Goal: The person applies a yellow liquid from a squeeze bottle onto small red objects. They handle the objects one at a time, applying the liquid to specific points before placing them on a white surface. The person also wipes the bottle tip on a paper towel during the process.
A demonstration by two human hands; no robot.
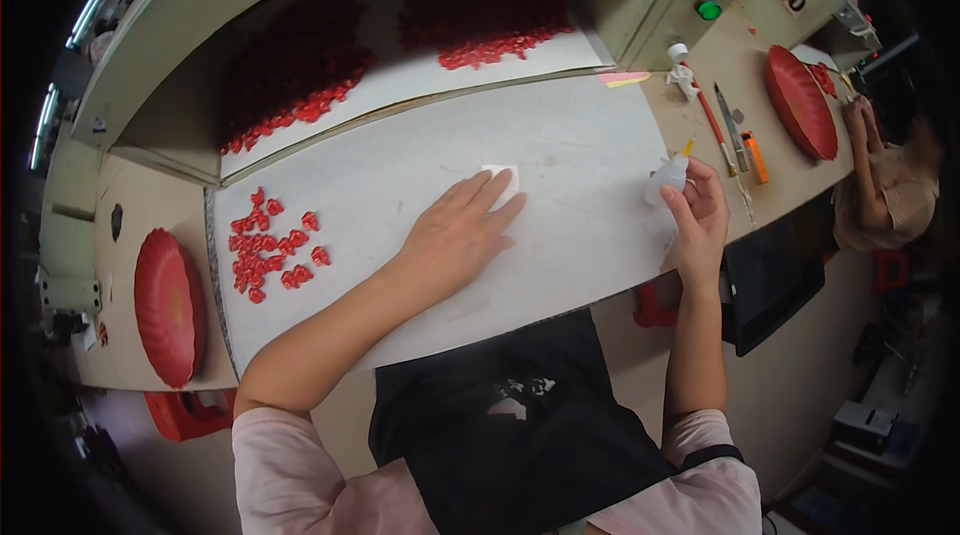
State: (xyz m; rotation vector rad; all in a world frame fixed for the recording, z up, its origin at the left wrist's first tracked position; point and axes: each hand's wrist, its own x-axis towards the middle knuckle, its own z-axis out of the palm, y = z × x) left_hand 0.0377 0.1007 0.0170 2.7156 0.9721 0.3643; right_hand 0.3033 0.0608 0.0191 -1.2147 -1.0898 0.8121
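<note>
Apron: a black apron [520, 435] at 6 o'clock, nearest the viewer.
Left hand: the left hand [455, 235] lies flat on the white work surface [580, 135], fingers spread, tips pressing a small white cloth pad [505, 178].
Right hand: the right hand [700, 215] at 3 o'clock, fingers clamped around a small clear squeeze bottle [668, 177] with a yellow tip.
Loose parts: small red pieces [268, 247] scattered at 9 o'clock, well apart from the pad.
Dishes: one red dish [168, 307] at 8 o'clock, another red dish [800, 100] at 2 o'clock.
Tools: pens and a knife [730, 130] beside the bottle.
Far heaps: red piles [400, 35] at 12 o'clock.
Pad look: flat, squarish, plain white, partly covered by fingertips.
</note>
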